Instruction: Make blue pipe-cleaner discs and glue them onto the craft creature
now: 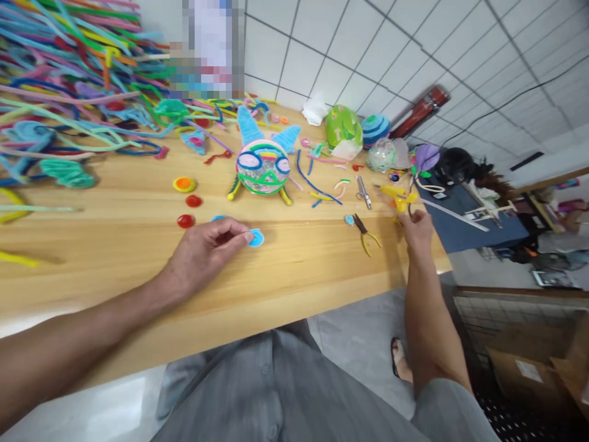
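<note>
My left hand (202, 248) is above the middle of the table, thumb and fingers pinching a small round light-blue disc (256, 238). A second blue piece (218, 218) lies partly hidden behind its knuckles. At the table's right end, my right hand (418, 230) has its fingers closed at the handle of a yellow glue gun (396, 197). Beyond the left hand stands a round pipe-cleaner figure (262, 166) with blue ears, ringed eyes and yellow-tipped legs. Two red discs (186, 221) and a yellow-orange disc (184, 184) lie to the left.
Pliers (364, 234) with yellow handles and a utility knife (364, 192) lie left of the glue gun. A big heap of pipe cleaners (69, 92) covers the far left. Green (344, 130) and blue (375, 129) round pieces stand by the tiled wall.
</note>
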`<state>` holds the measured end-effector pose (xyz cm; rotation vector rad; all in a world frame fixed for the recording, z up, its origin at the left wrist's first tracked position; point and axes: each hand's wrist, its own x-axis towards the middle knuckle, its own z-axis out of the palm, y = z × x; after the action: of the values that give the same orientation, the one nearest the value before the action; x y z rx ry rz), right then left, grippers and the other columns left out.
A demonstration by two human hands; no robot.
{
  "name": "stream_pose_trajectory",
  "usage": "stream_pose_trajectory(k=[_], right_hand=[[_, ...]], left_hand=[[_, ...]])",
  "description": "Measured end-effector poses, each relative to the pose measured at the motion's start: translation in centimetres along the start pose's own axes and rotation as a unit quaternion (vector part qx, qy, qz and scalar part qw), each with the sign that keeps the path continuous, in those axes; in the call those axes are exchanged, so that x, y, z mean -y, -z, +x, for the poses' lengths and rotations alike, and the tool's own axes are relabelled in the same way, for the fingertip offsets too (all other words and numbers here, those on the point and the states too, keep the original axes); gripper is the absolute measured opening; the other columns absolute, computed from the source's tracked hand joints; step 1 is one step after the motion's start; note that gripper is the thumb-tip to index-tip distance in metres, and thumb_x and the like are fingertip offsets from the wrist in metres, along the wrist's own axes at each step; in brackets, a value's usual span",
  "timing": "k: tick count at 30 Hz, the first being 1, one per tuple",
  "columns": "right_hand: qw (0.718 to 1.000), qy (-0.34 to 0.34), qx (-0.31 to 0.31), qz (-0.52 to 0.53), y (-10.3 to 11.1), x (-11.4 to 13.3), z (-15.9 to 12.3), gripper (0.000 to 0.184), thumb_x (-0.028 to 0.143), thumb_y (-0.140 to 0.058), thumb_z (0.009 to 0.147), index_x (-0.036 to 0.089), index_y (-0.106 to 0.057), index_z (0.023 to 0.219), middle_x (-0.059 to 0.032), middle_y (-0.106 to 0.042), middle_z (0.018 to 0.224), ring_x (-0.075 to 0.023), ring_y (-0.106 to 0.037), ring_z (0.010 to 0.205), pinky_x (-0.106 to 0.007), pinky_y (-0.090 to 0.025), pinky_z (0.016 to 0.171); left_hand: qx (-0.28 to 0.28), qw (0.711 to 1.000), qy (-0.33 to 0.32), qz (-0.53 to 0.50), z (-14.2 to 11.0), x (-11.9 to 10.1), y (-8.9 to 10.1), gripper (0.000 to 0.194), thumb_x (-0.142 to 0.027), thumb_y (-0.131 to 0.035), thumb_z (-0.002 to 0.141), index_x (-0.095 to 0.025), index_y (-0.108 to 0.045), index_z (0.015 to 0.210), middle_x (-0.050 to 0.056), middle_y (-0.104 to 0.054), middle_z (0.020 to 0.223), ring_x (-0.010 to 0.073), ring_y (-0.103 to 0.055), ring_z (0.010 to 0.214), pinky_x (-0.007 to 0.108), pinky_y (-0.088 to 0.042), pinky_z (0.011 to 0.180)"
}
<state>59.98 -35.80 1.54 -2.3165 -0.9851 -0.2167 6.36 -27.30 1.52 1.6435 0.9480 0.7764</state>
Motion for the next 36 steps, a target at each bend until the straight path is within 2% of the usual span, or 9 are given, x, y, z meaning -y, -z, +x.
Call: stream_pose_trajectory(k=[4,7,8,10,15,19,22,25,36], right_hand=[[0.997,-0.047,-0.016,-0.054,-0.4,1.3,0.8,0.042,0.048,-0.082,0.067,0.019,-0.062,0.09,-0.0122,-0.068,0.094,-0.0337,-0.067,0.098,-0.057,-0.055,0.094],[0.997,-0.018,-0.023,-0.073,0.5,4.2,-1.5,0.041,0.046,-0.086,0.066,0.022,-0.065,0.091,-0.0185,-0.07,0.104,-0.0414,-0.063,0.114,-0.067,-0.043,0.109],[0.998,0.011,-0.018,-0.067,0.8,5.6,-3.0,0.037,0.048,-0.084,0.07,0.023,-0.067,0.092,-0.0177,-0.072,0.104,-0.04,-0.064,0.114,-0.065,-0.044,0.11],[0.987,0.162,0.012,0.003,1.5,9.2,-6.5,0.033,0.048,-0.073,0.084,0.023,-0.072,0.106,-0.0132,-0.075,0.108,-0.0353,-0.069,0.108,-0.061,-0.051,0.104],[0.87,0.404,0.22,0.177,1.0,20.1,-15.2,0.029,0.031,-0.071,0.096,0.027,-0.07,0.125,-0.0069,-0.079,0.119,-0.0253,-0.074,0.111,-0.045,-0.059,0.1],[0.79,0.484,0.287,0.242,-1.6,25.1,-18.1,0.035,0.027,-0.068,0.1,0.025,-0.064,0.134,-0.0075,-0.079,0.12,-0.0218,-0.075,0.11,-0.039,-0.061,0.098],[0.776,0.475,0.315,0.269,-3.3,26.1,-19.0,0.029,0.025,-0.067,0.1,0.025,-0.065,0.129,-0.0055,-0.081,0.114,-0.0195,-0.077,0.103,-0.035,-0.062,0.092],[0.792,0.429,0.32,0.292,-4.3,26.0,-19.7,0.023,0.022,-0.068,0.098,0.026,-0.069,0.121,-0.0027,-0.082,0.107,-0.018,-0.078,0.095,-0.033,-0.063,0.087],[0.811,0.371,0.309,0.331,-5.2,25.5,-20.9,0.02,0.026,-0.069,0.097,0.028,-0.072,0.117,-0.0028,-0.082,0.101,-0.0189,-0.079,0.087,-0.034,-0.065,0.081]], left_hand=[[-0.008,1.0,0.001,-0.022,0.1,-0.1,-0.1,0.03,-0.052,-0.075,0.088,-0.021,-0.076,0.086,0.003,-0.076,0.082,0.0178,-0.065,0.073,0.028,-0.048,0.066],[-0.013,0.999,-0.006,-0.046,0.1,-0.2,-0.3,0.025,-0.044,-0.073,0.091,-0.02,-0.076,0.085,0.002,-0.075,0.081,0.0159,-0.065,0.074,0.027,-0.048,0.069],[-0.011,0.999,-0.005,-0.051,0.1,-0.2,-0.3,0.024,-0.042,-0.072,0.091,-0.019,-0.076,0.085,0.002,-0.075,0.081,0.0155,-0.065,0.074,0.026,-0.048,0.069],[-0.008,0.998,-0.006,-0.055,0.2,-0.2,-0.3,0.023,-0.04,-0.072,0.092,-0.019,-0.075,0.085,0.002,-0.074,0.08,0.0146,-0.064,0.073,0.026,-0.047,0.069],[-0.009,0.997,-0.006,-0.074,0.1,-0.2,-0.2,0.022,-0.038,-0.072,0.094,-0.018,-0.074,0.086,0.001,-0.073,0.08,0.0138,-0.063,0.073,0.026,-0.047,0.069],[-0.014,0.995,-0.01,-0.097,-0.1,-0.2,-0.2,0.018,-0.033,-0.071,0.094,-0.017,-0.073,0.085,0.001,-0.072,0.078,0.0129,-0.062,0.073,0.026,-0.047,0.07],[-0.017,0.991,-0.008,-0.13,-0.1,-0.2,-0.3,0.018,-0.032,-0.07,0.094,-0.016,-0.073,0.087,0.002,-0.073,0.08,0.0131,-0.063,0.074,0.026,-0.048,0.071],[-0.029,0.989,-0.007,-0.147,0.0,-0.3,-0.4,0.017,-0.031,-0.069,0.094,-0.016,-0.073,0.087,0.002,-0.073,0.081,0.0131,-0.063,0.075,0.026,-0.049,0.071],[-0.043,0.987,-0.008,-0.152,-0.1,-0.4,-0.6,0.019,-0.033,-0.069,0.095,-0.016,-0.073,0.086,0.003,-0.071,0.08,0.0147,-0.063,0.076,0.028,-0.049,0.072]])
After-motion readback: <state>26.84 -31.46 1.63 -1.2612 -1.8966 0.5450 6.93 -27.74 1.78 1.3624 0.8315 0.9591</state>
